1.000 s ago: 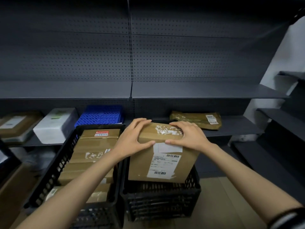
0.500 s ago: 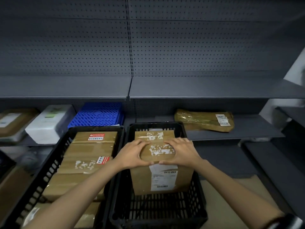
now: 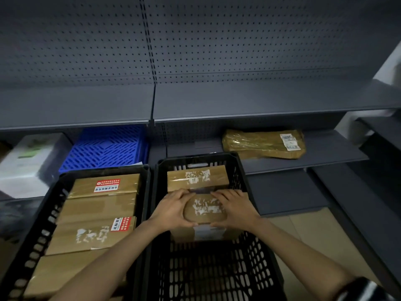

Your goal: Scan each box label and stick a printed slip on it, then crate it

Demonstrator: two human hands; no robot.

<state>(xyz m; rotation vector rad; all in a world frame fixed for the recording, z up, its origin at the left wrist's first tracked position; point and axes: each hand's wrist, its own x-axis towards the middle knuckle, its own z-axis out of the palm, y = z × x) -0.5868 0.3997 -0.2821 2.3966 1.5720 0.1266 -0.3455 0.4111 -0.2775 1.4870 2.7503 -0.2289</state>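
Note:
A brown cardboard box (image 3: 205, 208) with torn white tape on top stands upright inside the right black crate (image 3: 243, 181). A white label shows on its near face below my fingers. My left hand (image 3: 173, 208) grips its left top edge and my right hand (image 3: 235, 207) grips its right top edge. Behind it in the same crate stands another taped brown box (image 3: 197, 178). The lower part of the held box is hidden by the dark crate.
The left black crate (image 3: 43, 213) holds several brown boxes, two with red-and-white stickers. On the shelf behind lie a blue crate (image 3: 108, 146), a white box (image 3: 28, 161) and a brown wrapped parcel (image 3: 260, 143). Grey shelving stands at the right.
Both hands have lowered the box from above the crate's rim down into the right crate, in front of the other box. The camera has tilted further down.

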